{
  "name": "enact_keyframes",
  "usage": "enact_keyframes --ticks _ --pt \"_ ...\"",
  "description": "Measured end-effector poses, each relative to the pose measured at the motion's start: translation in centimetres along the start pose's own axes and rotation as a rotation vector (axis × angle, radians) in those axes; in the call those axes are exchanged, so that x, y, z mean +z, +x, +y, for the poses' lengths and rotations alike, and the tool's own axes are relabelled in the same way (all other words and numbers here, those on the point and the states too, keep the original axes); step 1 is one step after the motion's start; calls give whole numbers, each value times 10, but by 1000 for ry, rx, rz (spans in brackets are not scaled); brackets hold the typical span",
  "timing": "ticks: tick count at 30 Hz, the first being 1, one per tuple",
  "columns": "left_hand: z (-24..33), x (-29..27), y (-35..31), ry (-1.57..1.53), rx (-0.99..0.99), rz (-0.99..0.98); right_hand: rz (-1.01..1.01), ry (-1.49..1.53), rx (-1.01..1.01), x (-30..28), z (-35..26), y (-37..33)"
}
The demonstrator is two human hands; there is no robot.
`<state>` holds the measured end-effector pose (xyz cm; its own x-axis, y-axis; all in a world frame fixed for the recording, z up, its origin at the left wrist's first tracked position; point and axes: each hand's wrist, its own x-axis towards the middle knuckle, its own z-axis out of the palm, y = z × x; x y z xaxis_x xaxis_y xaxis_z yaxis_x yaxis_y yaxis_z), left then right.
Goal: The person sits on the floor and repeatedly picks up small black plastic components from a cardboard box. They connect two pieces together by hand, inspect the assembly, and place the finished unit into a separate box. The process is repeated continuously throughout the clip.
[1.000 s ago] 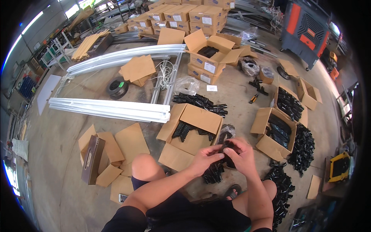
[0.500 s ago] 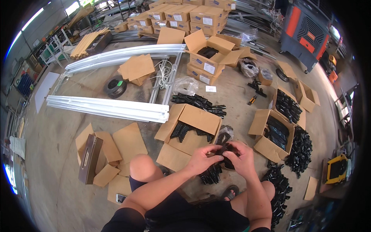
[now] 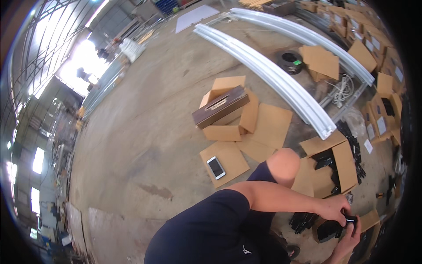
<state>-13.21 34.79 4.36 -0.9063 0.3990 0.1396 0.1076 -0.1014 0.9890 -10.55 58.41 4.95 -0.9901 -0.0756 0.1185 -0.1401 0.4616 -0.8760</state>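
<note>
Close together at the lower right, my left hand [image 3: 332,208] and my right hand [image 3: 350,240] both grip a small black part [image 3: 350,218]. Its exact kind is not clear, as fingers cover much of it. Just beyond them stands an open cardboard box [image 3: 345,163] with black angled pieces [image 3: 324,160] inside. Below my left forearm a heap of slim black pieces [image 3: 302,222] lies on the floor. Beside my hands a container [image 3: 317,232] holds more black pieces, partly hidden by my fingers.
A white phone [image 3: 216,167] rests on flat cardboard. Near it, a long brown box [image 3: 221,106] leans across an opened carton [image 3: 222,133]. White metal rails [image 3: 268,72], a black wire coil [image 3: 290,62] and a white cable bundle [image 3: 343,91] lie beyond. Stacked cartons [image 3: 371,33] stand far right.
My view has swung left, so the boxes and my hands now appear farther right. The phone and the far-left doorway show more fully. Both hands still hold a black part.
</note>
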Motion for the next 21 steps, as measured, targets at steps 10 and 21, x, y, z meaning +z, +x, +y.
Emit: enact_keyframes --ticks 10,21 --pt "-9 2 -3 -23 -23 118 -18 -62 73 25 -75 8" --pt "-12 -4 2 -48 -4 87 17 50 38 31 -60 11"
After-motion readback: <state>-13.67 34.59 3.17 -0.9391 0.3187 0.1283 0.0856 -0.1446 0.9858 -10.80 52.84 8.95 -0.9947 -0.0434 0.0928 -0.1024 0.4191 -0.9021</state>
